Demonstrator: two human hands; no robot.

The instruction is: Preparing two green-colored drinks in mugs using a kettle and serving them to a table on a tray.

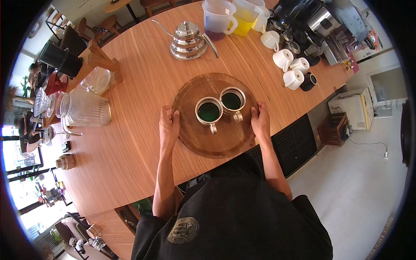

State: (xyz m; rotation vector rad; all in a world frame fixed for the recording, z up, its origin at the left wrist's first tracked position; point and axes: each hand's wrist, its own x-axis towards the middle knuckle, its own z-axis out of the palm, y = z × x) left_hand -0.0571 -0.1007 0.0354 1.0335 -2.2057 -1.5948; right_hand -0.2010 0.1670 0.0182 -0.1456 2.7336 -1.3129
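Observation:
A round wooden tray [198, 143] lies before me at the near edge of a wooden table [136, 130]. My left hand [169, 122] grips its left rim, and my right hand [261, 118] grips the right rim. On the tray stand two metal-rimmed cups with dark green liquid, the nearer cup [208, 112] a little left of the farther cup [232, 100]. They are close together, with their handles towards me.
Beyond the tray stand a steel gooseneck kettle [188, 44] and plastic measuring jugs [219, 18]. Several white cups [293, 79] and a black cup [308, 81] are at the right, near coffee equipment. A ribbed glass pitcher [86, 109] is at the left, beside a wooden stand [113, 71].

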